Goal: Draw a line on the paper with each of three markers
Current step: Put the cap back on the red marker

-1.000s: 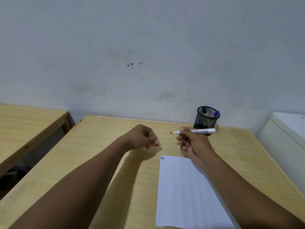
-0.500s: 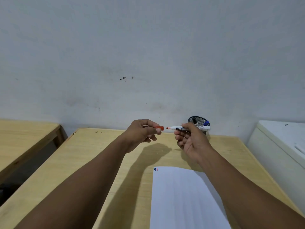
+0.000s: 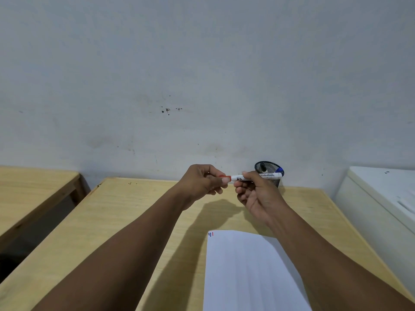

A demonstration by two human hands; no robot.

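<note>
A white sheet of paper [image 3: 249, 272] lies on the wooden desk [image 3: 125, 221], with short dark, blue and red strokes at its top left corner. Above the desk my right hand [image 3: 258, 196] holds a white-barrelled red marker [image 3: 267, 175] level, pointing left. My left hand [image 3: 202, 182] pinches the red cap [image 3: 225, 176], which sits over the marker's tip end. Behind my right hand stands a black mesh pen cup [image 3: 268, 171] with a blue-capped marker [image 3: 279, 170] and a dark one inside.
A second wooden desk [image 3: 31, 191] stands to the left across a dark gap. A white cabinet [image 3: 381, 198] sits at the right. The grey wall [image 3: 202, 75] rises just behind the desk.
My hands rose and came together: the red cap in my left hand, apart from the exposed tip earlier, now sits on the marker. The view tilted up.
</note>
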